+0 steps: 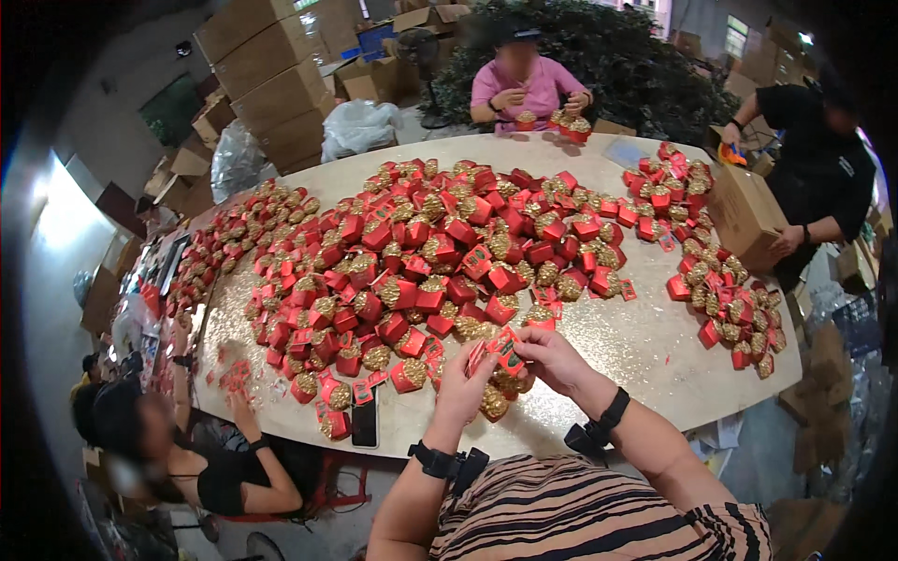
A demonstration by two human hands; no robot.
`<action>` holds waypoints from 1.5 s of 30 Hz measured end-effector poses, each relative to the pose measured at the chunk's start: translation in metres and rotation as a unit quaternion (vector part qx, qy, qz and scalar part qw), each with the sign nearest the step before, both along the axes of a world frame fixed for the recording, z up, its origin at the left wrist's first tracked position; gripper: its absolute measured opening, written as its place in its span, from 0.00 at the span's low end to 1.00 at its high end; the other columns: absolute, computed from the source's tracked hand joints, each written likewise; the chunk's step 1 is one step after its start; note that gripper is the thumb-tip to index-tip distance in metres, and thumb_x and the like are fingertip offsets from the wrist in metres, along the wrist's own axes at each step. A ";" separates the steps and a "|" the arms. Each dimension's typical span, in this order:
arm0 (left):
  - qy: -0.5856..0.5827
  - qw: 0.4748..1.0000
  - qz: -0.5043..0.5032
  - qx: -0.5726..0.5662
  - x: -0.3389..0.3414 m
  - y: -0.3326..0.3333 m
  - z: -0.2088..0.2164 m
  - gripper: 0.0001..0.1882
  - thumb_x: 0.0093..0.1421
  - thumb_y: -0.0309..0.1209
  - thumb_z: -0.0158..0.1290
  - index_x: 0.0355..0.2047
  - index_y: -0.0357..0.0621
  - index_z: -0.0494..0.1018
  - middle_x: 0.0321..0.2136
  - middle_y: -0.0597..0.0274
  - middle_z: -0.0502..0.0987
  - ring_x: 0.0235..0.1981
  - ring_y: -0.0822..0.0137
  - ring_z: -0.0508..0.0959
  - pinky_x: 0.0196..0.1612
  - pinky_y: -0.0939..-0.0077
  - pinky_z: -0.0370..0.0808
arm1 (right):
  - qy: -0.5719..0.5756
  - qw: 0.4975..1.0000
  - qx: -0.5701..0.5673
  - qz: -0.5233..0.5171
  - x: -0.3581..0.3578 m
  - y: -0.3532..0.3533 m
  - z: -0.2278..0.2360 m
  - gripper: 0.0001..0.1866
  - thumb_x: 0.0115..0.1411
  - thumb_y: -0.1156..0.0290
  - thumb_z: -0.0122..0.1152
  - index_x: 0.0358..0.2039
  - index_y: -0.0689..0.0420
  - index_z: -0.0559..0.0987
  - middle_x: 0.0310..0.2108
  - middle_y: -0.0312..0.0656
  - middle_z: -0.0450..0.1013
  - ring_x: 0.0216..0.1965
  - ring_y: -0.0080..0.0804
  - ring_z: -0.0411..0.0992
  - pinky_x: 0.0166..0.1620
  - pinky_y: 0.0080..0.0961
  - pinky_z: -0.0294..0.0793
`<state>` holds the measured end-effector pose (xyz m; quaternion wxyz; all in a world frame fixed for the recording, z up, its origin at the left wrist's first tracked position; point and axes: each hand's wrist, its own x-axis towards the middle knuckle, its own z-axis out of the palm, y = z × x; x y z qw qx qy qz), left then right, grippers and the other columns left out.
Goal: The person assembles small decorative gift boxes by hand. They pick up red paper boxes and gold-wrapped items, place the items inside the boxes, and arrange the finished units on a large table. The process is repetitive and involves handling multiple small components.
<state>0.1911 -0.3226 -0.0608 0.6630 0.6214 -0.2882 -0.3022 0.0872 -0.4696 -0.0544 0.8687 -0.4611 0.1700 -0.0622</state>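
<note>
Both my hands are over the near edge of the table (608, 374), close together. My left hand (460, 385) is closed on small red printed cards. With its fingertips my right hand (559, 359) pinches a red card (507, 352) at the same spot. Just beneath my hands lie small red pots with gold, glittery tops, one of them a gold-topped pot (494, 404). A big heap of the same red pots (458, 232) spreads across the table beyond my hands. Loose red cards (363, 391) lie among the nearest pots.
A phone (366, 423) lies at the near edge, left of my hands. Smaller pot clusters (739, 323) are to the right. A person in pink (533, 84) sits opposite. Another in black holds a cardboard box (745, 217). At left, a person's hand (245, 419) is by scattered cards.
</note>
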 end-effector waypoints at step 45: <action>0.083 0.995 0.037 -0.039 -0.047 -0.021 0.026 0.18 0.56 0.37 0.55 0.41 0.38 0.69 0.33 0.67 0.74 0.32 0.77 0.73 0.36 0.82 0.71 | -0.141 0.939 -0.279 -0.145 -0.032 -0.046 0.039 0.02 0.58 0.76 0.52 0.30 0.61 0.70 0.20 0.35 0.67 0.17 0.18 0.64 0.19 0.14 0.64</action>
